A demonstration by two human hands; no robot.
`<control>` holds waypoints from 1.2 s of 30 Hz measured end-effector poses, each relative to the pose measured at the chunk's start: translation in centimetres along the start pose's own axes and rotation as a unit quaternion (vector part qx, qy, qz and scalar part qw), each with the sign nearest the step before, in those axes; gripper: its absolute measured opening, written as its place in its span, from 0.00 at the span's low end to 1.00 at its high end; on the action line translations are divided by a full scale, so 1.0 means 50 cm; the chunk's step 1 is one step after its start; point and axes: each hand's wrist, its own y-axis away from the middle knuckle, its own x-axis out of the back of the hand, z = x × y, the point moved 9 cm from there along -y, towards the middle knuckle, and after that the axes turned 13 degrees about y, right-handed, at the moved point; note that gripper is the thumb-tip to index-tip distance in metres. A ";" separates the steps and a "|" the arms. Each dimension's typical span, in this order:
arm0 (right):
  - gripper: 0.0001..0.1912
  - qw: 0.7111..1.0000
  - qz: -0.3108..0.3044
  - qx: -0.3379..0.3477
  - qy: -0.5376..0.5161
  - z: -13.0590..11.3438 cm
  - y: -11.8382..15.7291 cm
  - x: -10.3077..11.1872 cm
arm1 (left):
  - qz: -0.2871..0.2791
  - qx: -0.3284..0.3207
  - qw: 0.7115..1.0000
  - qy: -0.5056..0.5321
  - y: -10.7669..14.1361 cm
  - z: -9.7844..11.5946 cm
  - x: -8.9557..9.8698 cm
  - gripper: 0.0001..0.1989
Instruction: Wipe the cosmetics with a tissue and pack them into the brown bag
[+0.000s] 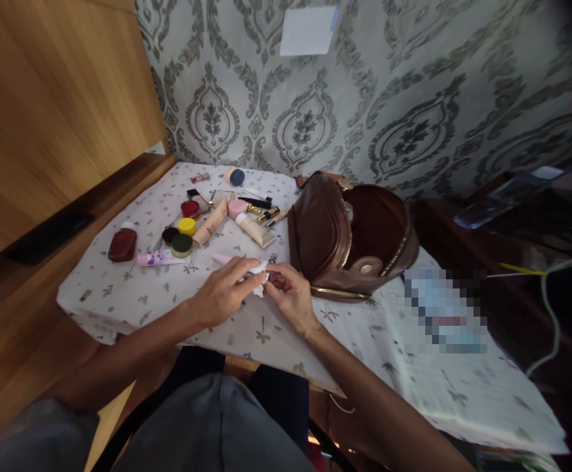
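Observation:
Above the near part of the cloth-covered table, both hands meet. My left hand (224, 292) is closed on a crumpled white tissue (258, 290). Close against it, my right hand (290, 295) pinches a small shiny thing (268, 276), mostly hidden by the fingers and the tissue. A pink pointed tip (221, 257) shows behind my left hand; whether it is held or lies on the cloth, I cannot tell. Beside my right hand stands a brown leather bag (322, 229), unzipped, its mouth facing right. A cream squeeze tube (256, 231) lies beyond the hands.
Cosmetics spread leftward: a red-brown bottle (122, 244), a purple-and-white tube (160, 259), a green-lidded jar (181, 245), a yellow-lidded jar (187, 226), a red jar (190, 209) and a beige tube (211, 223). A wooden cabinet (69, 85) borders the left; patterned wall (246, 98) behind.

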 end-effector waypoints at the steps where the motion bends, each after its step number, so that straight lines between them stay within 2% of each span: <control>1: 0.16 1.000 0.003 -0.002 -0.003 0.002 0.000 0.001 | -0.003 -0.005 1.000 -0.009 0.000 0.001 -0.006 0.16; 3: 0.16 1.000 0.004 -0.021 -0.015 0.010 -0.001 0.002 | 0.000 0.004 1.000 -0.028 0.008 -0.021 -0.005 0.16; 10: 0.16 0.996 0.000 -0.066 -0.062 0.024 -0.003 -0.003 | 0.016 0.110 0.992 -0.067 0.071 -0.182 0.060 0.17; 12: 0.16 0.996 -0.003 -0.064 -0.066 0.024 -0.004 -0.005 | 0.025 0.132 0.989 -0.062 0.079 -0.209 0.073 0.17; 14: 0.16 0.996 -0.007 -0.059 -0.067 0.024 -0.005 -0.007 | 0.040 0.147 0.987 -0.057 0.079 -0.219 0.081 0.17; 16: 0.18 0.996 -0.011 -0.059 -0.069 0.025 -0.004 -0.009 | 0.056 0.140 0.987 -0.057 0.069 -0.205 0.085 0.17; 19: 0.19 0.993 -0.022 -0.083 -0.080 0.033 -0.001 -0.016 | 0.076 0.099 0.991 -0.046 0.043 -0.143 0.077 0.17; 23: 0.20 0.992 -0.022 -0.096 -0.077 0.033 0.001 -0.017 | 0.040 0.019 0.999 0.002 0.013 -0.033 0.023 0.17; 25: 0.20 0.993 -0.019 -0.091 -0.069 0.028 0.000 -0.014 | 0.019 -0.014 1.000 0.007 0.008 0.000 -0.004 0.17; 26: 0.20 0.993 -0.020 -0.093 -0.065 0.027 -0.001 -0.013 | 0.015 -0.019 1.000 0.003 0.008 0.003 -0.011 0.17; 29: 0.19 0.992 -0.025 -0.109 -0.059 0.030 0.000 -0.012 | 0.025 0.013 0.999 -0.022 0.018 -0.040 -0.007 0.17; 33: 0.21 0.992 -0.008 -0.116 -0.054 0.030 -0.002 -0.005 | 0.043 0.084 0.995 -0.043 0.043 -0.143 0.028 0.18; 36: 0.23 0.992 0.000 -0.116 -0.051 0.031 -0.004 -0.001 | 0.057 0.161 0.985 -0.034 0.064 -0.215 0.051 0.18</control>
